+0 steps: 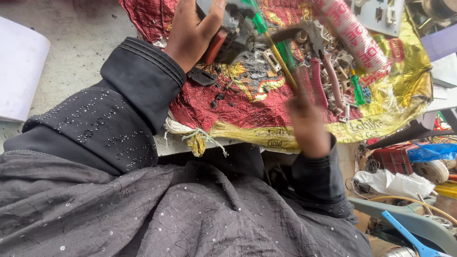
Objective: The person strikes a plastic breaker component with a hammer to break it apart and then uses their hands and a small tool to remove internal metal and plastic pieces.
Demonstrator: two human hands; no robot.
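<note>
My left hand (193,28) grips a dark grey and black electrical part (233,28) at the top of the view, thumb over its upper edge. My right hand (307,119), blurred, holds a screwdriver (269,40) with a green handle and a long shaft; its tip end points up at the part. Both rest over a red and gold foil sack (228,107) spread on the bench. Small black fragments and metal bits lie on the sack below the part.
Red-handled pliers (323,83), a small green screwdriver (357,90) and a pink-printed roll (352,33) lie on the sack to the right. A white sheet (19,66) sits at the left edge. Clutter, a red crate (395,159) and a blue handle (409,235) fill the lower right.
</note>
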